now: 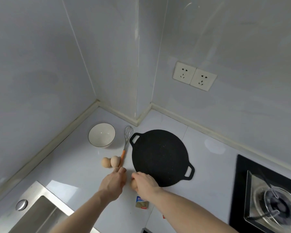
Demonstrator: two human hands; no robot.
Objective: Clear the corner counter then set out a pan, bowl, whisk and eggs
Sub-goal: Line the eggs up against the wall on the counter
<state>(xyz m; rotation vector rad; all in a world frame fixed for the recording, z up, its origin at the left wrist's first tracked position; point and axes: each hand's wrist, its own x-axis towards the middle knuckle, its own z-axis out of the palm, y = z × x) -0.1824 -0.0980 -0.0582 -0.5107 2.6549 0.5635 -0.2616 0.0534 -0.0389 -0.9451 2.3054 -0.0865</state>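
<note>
sink (40,214), gas burner (274,206), wall sockets (194,76)

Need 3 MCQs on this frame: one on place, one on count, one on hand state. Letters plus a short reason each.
1. Where does the whisk lie?
A. Between the white bowl and the black pan
B. Inside the sink
C. On the gas burner

2. How many eggs rest free on the counter, with no hand on them?
A. None
B. Two
C. Five

3. What is the right hand doing?
A. Lying flat on the pan
B. Gripping the whisk handle
C. Curled round an egg

Answers:
1. A: the wire head and orange handle run between the bowl and the pan's rim.
2. B: two eggs sit side by side left of the whisk handle.
3. C: its fingers wrap an egg that peeks out beneath them, at the pan's near edge. What the left hand has in its grip cannot be told.
</note>
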